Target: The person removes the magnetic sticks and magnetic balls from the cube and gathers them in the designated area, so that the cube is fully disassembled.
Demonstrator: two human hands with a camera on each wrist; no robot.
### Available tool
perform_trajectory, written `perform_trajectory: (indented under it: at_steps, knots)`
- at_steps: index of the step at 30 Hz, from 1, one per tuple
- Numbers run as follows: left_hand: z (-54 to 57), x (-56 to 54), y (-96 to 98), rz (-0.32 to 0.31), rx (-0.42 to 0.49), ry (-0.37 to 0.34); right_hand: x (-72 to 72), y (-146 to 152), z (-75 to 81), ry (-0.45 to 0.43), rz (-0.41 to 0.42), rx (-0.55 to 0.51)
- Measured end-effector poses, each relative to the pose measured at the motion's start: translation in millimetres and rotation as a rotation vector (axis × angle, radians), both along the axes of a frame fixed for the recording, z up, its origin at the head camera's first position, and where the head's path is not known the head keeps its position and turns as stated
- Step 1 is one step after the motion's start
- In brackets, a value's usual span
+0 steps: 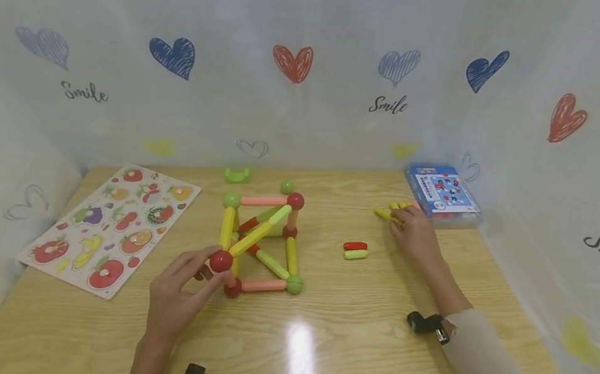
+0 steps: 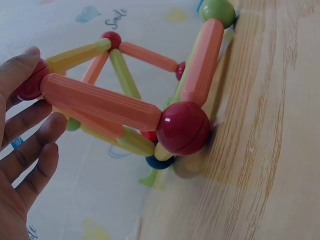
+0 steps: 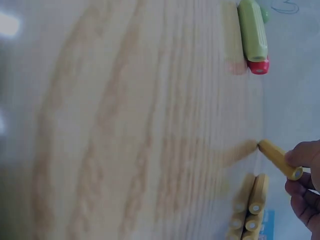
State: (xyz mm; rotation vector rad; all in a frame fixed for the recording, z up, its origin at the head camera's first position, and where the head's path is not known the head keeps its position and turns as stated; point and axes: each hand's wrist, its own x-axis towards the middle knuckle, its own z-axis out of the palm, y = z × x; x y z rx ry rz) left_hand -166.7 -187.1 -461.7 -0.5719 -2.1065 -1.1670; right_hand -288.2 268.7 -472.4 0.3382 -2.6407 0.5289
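Note:
A cube-like frame of magnetic rods and balls point(image 1: 252, 240) stands left of the table's middle, in yellow, salmon, red and green. My left hand point(image 1: 180, 288) pinches the red ball point(image 1: 220, 261) at its near upper corner, between thumb and fingers. In the left wrist view a salmon rod point(image 2: 102, 102) runs from that ball to another red ball point(image 2: 183, 128) low by the table. At the right, my right hand point(image 1: 417, 237) pinches a yellow magnetic rod point(image 3: 278, 157), held tilted. Several more yellow rods point(image 3: 257, 195) lie beside it in a row.
One red rod point(image 1: 355, 246) and one light-green rod point(image 1: 356, 255) lie between frame and right hand. A blue-lidded box point(image 1: 444, 193) sits at the back right. Behind the frame are a green ball point(image 1: 287, 186) and a green curved piece point(image 1: 237, 175). A fruit puzzle board point(image 1: 112, 229) lies left.

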Motion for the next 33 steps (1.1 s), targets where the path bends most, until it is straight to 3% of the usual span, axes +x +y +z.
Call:
perform_trajectory:
  at_steps: [6,14,19,24,29,33]
  knots:
    - [-0.6,0.9,1.0,0.001,-0.002,-0.002,-5.8,8.3,-7.7,-0.007,-0.092,0.076]
    - [1.6,-0.5,-0.9,0.007,-0.003,0.000,-12.8,7.5,-10.5,0.011,-0.057,0.072]
    - [0.2,-1.0,-1.2,0.005,-0.003,-0.008,-4.2,-10.6,-3.5,-0.039,-0.040,0.007]
    - [0.7,-0.8,-0.9,0.003,0.001,-0.009,15.6,-48.2,15.4,-0.102,0.079,-0.123]
    - [1.1,-0.5,-0.5,-0.004,0.009,-0.011,28.9,-83.7,30.0,-0.050,0.270,-0.212]
    - [0.6,-0.4,-0.9,-0.004,0.008,-0.014,30.1,-110.4,40.9,-0.048,0.378,-0.301]
